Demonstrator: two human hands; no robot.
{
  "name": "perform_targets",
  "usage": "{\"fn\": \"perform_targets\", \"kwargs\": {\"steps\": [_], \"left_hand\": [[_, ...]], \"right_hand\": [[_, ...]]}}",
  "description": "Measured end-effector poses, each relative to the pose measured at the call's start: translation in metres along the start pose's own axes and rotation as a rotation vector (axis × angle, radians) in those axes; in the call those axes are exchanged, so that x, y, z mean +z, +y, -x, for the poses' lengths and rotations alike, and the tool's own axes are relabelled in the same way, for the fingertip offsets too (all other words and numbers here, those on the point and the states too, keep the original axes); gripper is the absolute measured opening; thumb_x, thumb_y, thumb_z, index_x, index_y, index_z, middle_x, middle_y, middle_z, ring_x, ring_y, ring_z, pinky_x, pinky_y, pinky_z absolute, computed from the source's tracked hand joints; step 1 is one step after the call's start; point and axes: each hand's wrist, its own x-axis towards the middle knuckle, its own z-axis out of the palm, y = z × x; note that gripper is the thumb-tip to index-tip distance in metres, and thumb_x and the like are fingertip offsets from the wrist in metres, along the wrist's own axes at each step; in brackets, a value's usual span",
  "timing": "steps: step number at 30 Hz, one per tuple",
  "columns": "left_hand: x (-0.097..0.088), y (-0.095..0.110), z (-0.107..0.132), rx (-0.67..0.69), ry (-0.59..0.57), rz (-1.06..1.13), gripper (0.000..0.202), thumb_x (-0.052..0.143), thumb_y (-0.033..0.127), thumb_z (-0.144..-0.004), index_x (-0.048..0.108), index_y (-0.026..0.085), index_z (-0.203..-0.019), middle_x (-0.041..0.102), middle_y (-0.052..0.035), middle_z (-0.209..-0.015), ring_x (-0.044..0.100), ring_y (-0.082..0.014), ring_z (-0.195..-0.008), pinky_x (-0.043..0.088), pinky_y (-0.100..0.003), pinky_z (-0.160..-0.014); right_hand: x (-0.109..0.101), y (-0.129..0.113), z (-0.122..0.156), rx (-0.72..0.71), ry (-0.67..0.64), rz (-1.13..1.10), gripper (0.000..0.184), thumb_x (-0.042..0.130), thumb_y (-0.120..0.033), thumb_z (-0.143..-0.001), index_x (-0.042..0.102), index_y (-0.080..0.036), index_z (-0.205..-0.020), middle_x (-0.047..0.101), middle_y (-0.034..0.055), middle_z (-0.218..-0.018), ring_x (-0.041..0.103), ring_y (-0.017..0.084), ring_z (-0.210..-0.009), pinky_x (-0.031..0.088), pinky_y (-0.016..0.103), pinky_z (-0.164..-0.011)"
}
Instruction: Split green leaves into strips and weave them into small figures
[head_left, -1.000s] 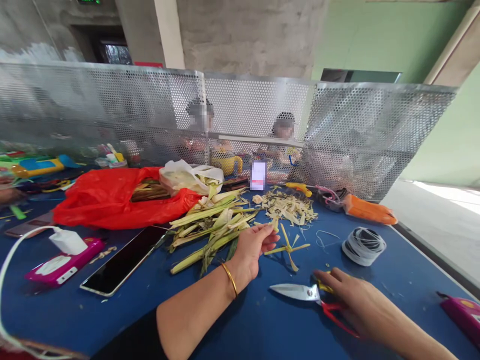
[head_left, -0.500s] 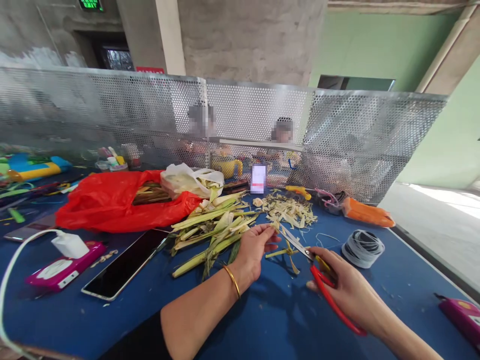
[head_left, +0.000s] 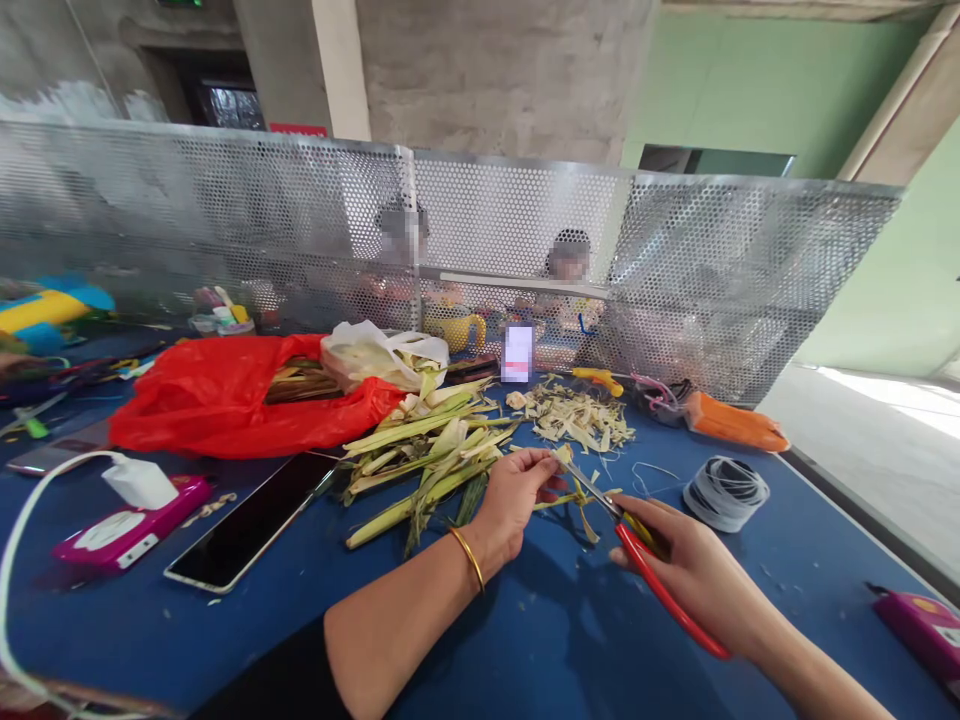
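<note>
My left hand (head_left: 516, 492), with a gold bangle at the wrist, pinches a small pale piece of plant husk (head_left: 564, 456) between thumb and fingertips. In my right hand (head_left: 686, 560) is a pair of scissors (head_left: 660, 585) with red handles. Its blades look closed or nearly so, with their tips at the husk piece beside my left fingertips. A thin yellow-green stalk (head_left: 583, 510) lies on the blue table under the blades. Left of my left hand is a heap of long green and straw-coloured husks (head_left: 427, 465); beyond it lies a pile of pale trimmings (head_left: 581, 418).
A red plastic bag (head_left: 202, 390) and a black-screened phone (head_left: 251, 525) lie left. A roll of grey twine (head_left: 726, 494) and an orange packet (head_left: 735, 422) are right. A perforated metal screen (head_left: 517, 220) crosses the back, with two people behind it. A magenta power strip (head_left: 135, 530) sits left.
The scissor blades, apart before, have come together at the husk piece. My right fingers have drawn closer around the handles. The left hand has hardly moved.
</note>
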Motion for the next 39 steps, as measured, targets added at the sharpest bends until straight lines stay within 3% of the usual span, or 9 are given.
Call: {"fn": "perform_targets", "kwargs": {"steps": [4, 15, 21, 23, 27, 29, 32, 35, 39], "left_hand": [[0.0, 0.0, 0.001, -0.004, -0.011, -0.014, 0.011, 0.074, 0.021, -0.064, 0.065, 0.014, -0.066, 0.065, -0.0008, -0.063, 0.061, -0.0109, -0.055, 0.046, -0.021, -0.054], [-0.001, 0.003, -0.003, -0.051, 0.038, 0.004, 0.008, 0.073, 0.02, -0.067, 0.068, 0.014, -0.068, 0.066, -0.0019, -0.064, 0.06, -0.0112, -0.056, 0.045, -0.021, -0.052], [-0.008, 0.006, -0.009, -0.054, 0.088, 0.013, 0.011, 0.073, 0.022, -0.067, 0.067, 0.013, -0.069, 0.066, -0.003, -0.068, 0.061, -0.0108, -0.059, 0.046, -0.02, -0.053], [-0.012, 0.009, -0.013, -0.045, 0.133, 0.021, 0.014, 0.075, 0.023, -0.066, 0.065, 0.013, -0.068, 0.066, -0.0033, -0.069, 0.061, -0.0109, -0.06, 0.045, -0.02, -0.053], [-0.017, 0.016, -0.02, -0.023, 0.218, 0.046, 0.015, 0.075, 0.023, -0.067, 0.063, 0.014, -0.068, 0.066, -0.0031, -0.07, 0.06, -0.0093, -0.059, 0.045, -0.019, -0.054], [-0.018, 0.018, -0.021, -0.016, 0.243, 0.059, 0.013, 0.072, 0.022, -0.07, 0.063, 0.014, -0.069, 0.066, -0.0025, -0.071, 0.059, -0.0085, -0.059, 0.045, -0.019, -0.055], [-0.017, 0.018, -0.019, -0.021, 0.255, 0.073, 0.01, 0.071, 0.021, -0.071, 0.063, 0.014, -0.071, 0.066, -0.0022, -0.072, 0.059, -0.0082, -0.058, 0.044, -0.019, -0.054], [-0.014, 0.016, -0.016, -0.044, 0.246, 0.075, 0.013, 0.073, 0.022, -0.07, 0.062, 0.014, -0.071, 0.066, -0.0026, -0.071, 0.059, -0.0087, -0.058, 0.044, -0.019, -0.052], [-0.012, 0.012, -0.013, -0.065, 0.226, 0.068, 0.013, 0.072, 0.023, -0.07, 0.063, 0.015, -0.071, 0.065, -0.0017, -0.071, 0.059, -0.0092, -0.058, 0.043, -0.02, -0.052]], "right_hand": [[-0.001, -0.003, 0.0, -0.003, -0.014, 0.0, 0.05, 0.062, -0.041, -0.081, 0.058, -0.024, -0.128, 0.068, 0.0046, -0.104, 0.063, 0.021, -0.086, 0.05, 0.028, -0.075], [0.002, -0.004, -0.011, -0.063, 0.032, 0.102, 0.033, 0.061, -0.04, -0.081, 0.07, -0.023, -0.107, 0.071, 0.0035, -0.086, 0.065, 0.024, -0.087, 0.051, 0.03, -0.077], [-0.002, -0.007, -0.014, -0.052, 0.169, 0.134, 0.049, 0.061, -0.048, -0.08, 0.063, -0.021, -0.121, 0.069, 0.0083, -0.106, 0.066, 0.025, -0.09, 0.052, 0.031, -0.075], [-0.006, -0.007, -0.01, -0.083, 0.134, 0.153, 0.05, 0.061, -0.047, -0.081, 0.061, -0.022, -0.124, 0.069, 0.0074, -0.106, 0.066, 0.023, -0.088, 0.052, 0.029, -0.073], [-0.008, 0.002, 0.008, -0.196, -0.078, 0.277, 0.046, 0.064, -0.043, -0.08, 0.062, -0.028, -0.123, 0.069, 0.0028, -0.09, 0.063, 0.016, -0.064, 0.049, 0.024, -0.058], [-0.003, 0.011, 0.019, -0.264, -0.13, 0.357, 0.044, 0.066, -0.038, -0.078, 0.063, -0.029, -0.121, 0.069, 0.0023, -0.087, 0.063, 0.016, -0.064, 0.047, 0.023, -0.057], [0.005, 0.027, 0.03, -0.324, -0.137, 0.449, 0.038, 0.062, -0.031, -0.08, 0.063, -0.03, -0.119, 0.068, 0.0028, -0.087, 0.066, 0.017, -0.07, 0.047, 0.023, -0.06], [0.008, 0.04, 0.033, -0.289, -0.087, 0.54, 0.036, 0.057, -0.034, -0.085, 0.061, -0.028, -0.121, 0.068, 0.0042, -0.09, 0.066, 0.018, -0.072, 0.047, 0.024, -0.06], [0.0, 0.04, 0.032, -0.261, -0.111, 0.6, 0.033, 0.047, -0.031, -0.091, 0.059, -0.027, -0.122, 0.065, 0.0052, -0.089, 0.065, 0.02, -0.075, 0.047, 0.028, -0.063]]}}
